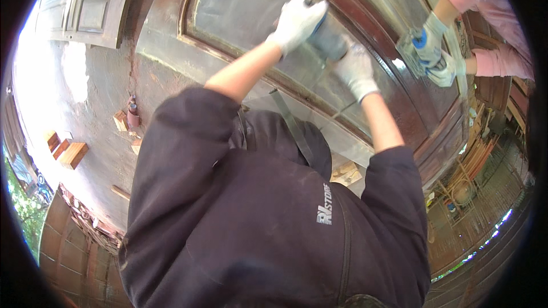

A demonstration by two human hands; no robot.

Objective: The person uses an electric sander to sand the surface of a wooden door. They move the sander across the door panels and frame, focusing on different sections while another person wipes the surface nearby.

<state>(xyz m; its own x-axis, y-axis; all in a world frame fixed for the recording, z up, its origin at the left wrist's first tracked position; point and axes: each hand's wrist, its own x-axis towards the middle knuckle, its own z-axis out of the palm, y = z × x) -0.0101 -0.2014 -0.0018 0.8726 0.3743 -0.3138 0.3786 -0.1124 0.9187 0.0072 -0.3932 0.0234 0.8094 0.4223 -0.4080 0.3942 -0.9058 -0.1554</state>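
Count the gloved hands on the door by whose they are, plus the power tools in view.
Wearer's gloved hands: 2, left hand and right hand
Co-worker's gloved hands: 2
Power tools: 1, grey tool
Total: 5

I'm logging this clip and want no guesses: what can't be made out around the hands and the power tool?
- Head view: the power tool, its working end hidden by the left hand and right hand.
- The door panel, its lower part hidden by the dark hoodie.
- A co-worker's gloved hand: the cloth bundle beside it is unclear.
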